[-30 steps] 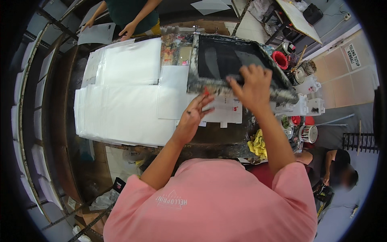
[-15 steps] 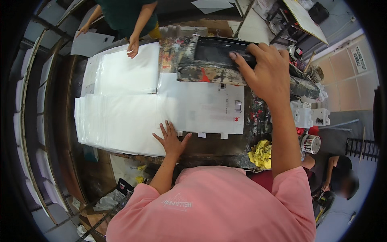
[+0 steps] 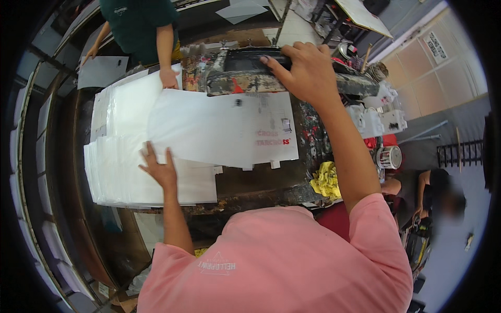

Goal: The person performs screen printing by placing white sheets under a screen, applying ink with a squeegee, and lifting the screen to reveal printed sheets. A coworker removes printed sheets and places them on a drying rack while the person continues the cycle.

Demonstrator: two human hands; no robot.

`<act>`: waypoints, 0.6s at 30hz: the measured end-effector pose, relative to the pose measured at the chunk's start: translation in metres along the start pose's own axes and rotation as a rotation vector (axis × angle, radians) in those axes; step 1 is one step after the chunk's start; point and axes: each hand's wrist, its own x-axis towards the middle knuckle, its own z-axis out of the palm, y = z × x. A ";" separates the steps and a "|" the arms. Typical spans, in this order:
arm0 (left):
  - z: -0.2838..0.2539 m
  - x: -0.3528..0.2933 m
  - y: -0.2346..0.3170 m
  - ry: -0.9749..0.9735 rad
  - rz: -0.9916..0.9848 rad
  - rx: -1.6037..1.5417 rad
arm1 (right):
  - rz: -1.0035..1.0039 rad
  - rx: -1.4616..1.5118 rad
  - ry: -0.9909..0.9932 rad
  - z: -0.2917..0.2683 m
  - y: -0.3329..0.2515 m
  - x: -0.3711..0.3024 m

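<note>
**Printed sheet [image 3: 209,125] on worktable below tilted screen frame [image 3: 261,83]; right hand [image 3: 311,73] on frame, left hand [image 3: 160,169] at sheet's left end**

Printed sheet: white, lying partly on the dark, paint-stained worktable [image 3: 255,183], nearer the person than the screen frame. Red lettering and small dark marks show toward its right end. The left end overlaps a near stack of white sheets [image 3: 141,180]. Small white tabs [image 3: 275,164] show at the near edge.

Screen frame: stained, tilted, front bar raised toward the person. A red smear marks the bar.

Right hand: clamped on the front bar, thumb lying along its inner side, fingers over the top. Undersides of the fingers are hidden.

Left hand: fingers and thumb spread apart, fingertips just beside the sheet's left edge, over the near stack. Contact cannot be told.

Co-worker, green shirt: one hand [image 3: 169,78] at the sheet's far left corner, above a far stack [image 3: 125,107]; grip cannot be told.

Surroundings: crumpled yellow cloth [image 3: 326,180] at the table's right near edge; white bucket [image 3: 389,156] farther right; loaded shelving [image 3: 23,180] on the left.
</note>
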 end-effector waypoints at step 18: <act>0.118 -0.160 0.139 -0.866 0.809 -0.083 | 0.045 0.032 -0.037 -0.005 0.001 0.008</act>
